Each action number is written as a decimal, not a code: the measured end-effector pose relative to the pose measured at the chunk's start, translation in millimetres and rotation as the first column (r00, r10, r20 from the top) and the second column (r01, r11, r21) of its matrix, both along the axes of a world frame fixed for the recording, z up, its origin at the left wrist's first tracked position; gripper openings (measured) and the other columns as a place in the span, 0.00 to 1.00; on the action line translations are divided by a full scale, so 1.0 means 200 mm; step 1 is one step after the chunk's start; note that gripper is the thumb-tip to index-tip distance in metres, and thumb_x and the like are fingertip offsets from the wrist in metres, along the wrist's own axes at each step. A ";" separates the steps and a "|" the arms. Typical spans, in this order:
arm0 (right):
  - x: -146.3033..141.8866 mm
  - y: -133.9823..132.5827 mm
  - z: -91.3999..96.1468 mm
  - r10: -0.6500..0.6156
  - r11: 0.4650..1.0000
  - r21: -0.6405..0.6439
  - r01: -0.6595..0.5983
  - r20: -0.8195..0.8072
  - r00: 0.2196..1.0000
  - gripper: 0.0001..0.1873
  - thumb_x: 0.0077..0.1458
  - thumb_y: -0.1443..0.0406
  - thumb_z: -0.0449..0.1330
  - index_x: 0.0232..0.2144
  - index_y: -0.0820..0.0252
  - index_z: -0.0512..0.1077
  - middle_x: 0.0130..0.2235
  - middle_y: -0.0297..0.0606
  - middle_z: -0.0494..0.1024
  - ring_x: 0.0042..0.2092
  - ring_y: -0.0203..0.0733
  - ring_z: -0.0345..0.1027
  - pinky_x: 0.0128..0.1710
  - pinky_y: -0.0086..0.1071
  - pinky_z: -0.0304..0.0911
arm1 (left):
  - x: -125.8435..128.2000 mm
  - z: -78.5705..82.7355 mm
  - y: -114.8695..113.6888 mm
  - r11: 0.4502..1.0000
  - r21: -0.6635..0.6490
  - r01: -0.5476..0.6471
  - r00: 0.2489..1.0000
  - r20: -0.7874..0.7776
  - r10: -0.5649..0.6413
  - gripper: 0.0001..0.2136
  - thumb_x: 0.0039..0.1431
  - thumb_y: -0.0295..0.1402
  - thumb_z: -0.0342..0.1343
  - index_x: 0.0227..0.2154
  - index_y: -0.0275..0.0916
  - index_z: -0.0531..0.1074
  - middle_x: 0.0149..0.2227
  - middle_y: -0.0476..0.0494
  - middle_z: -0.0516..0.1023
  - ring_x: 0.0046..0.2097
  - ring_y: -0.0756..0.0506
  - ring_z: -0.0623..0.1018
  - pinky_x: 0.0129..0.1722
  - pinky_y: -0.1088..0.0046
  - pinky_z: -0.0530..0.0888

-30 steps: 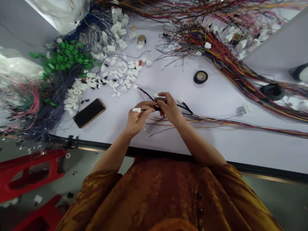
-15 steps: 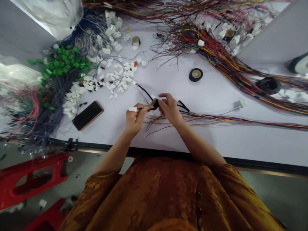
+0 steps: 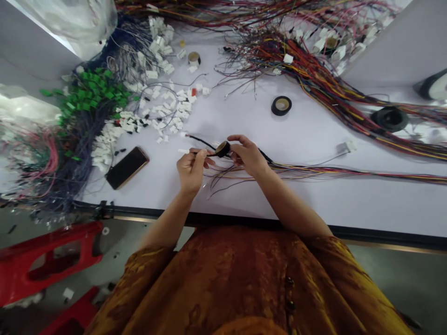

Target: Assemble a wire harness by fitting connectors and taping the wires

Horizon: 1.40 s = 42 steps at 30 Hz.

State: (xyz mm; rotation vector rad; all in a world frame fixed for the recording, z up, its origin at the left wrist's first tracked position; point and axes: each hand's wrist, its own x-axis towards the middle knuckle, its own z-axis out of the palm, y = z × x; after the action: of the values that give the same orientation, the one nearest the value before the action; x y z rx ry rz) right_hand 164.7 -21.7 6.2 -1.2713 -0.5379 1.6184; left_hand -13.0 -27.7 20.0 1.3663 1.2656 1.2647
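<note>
White work surface [image 3: 314, 204], cluttered far and left. Near middle: pinching a thin wire harness [image 3: 307, 170] in fingers of left hand [image 3: 190, 167], beside a small white connector [image 3: 183, 151]; gripping a black tape roll [image 3: 222, 149] with right hand [image 3: 247, 156], pressed to the harness just above the surface. Harness probably light, limp, quick to tangle; best held at the black wrapped stretch, not by loose strands. Roll light, stiff, likely tacky at its free end. Outward: phone [image 3: 127, 167] left, spare tape roll [image 3: 281, 105] far, scattered white connectors [image 3: 167, 111], green connectors [image 3: 91, 90], dense wire tangle [image 3: 314, 70] far right. Loose strands trailing right, liable to snag.
</note>
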 end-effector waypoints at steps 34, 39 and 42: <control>0.04 -0.31 -0.01 -0.085 0.789 0.427 -0.441 0.787 0.610 0.15 0.65 0.62 0.52 0.48 0.59 0.74 0.47 0.45 0.74 0.40 0.39 0.69 0.41 0.33 0.66 | 0.10 -0.06 0.02 0.970 -0.213 0.114 0.993 0.053 -0.105 0.18 0.64 0.49 0.54 0.34 0.38 0.76 0.35 0.44 0.82 0.28 0.51 0.80 0.29 0.77 0.77; 0.02 -0.05 0.02 0.049 0.889 0.275 -0.367 0.737 0.674 0.14 0.59 0.59 0.60 0.43 0.62 0.71 0.36 0.38 0.77 0.36 0.38 0.68 0.41 0.32 0.64 | 0.09 -0.04 -0.08 0.883 0.229 0.410 0.834 -0.485 -0.261 0.10 0.66 0.38 0.55 0.33 0.39 0.78 0.39 0.41 0.83 0.43 0.46 0.82 0.46 0.70 0.78; 0.04 0.06 0.00 0.200 0.876 0.166 -0.453 0.729 0.655 0.13 0.56 0.61 0.61 0.41 0.62 0.72 0.34 0.36 0.76 0.37 0.39 0.68 0.40 0.32 0.64 | 0.07 -0.07 -0.10 0.793 0.275 0.544 0.741 -0.601 -0.299 0.07 0.65 0.33 0.55 0.34 0.40 0.78 0.41 0.41 0.83 0.44 0.46 0.82 0.47 0.70 0.77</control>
State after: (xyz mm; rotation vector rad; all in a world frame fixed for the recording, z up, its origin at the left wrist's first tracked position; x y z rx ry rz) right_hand 172.1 -9.1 5.6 -1.5585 -1.5436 1.1856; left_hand 0.7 -48.5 6.4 2.3165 0.9214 0.8772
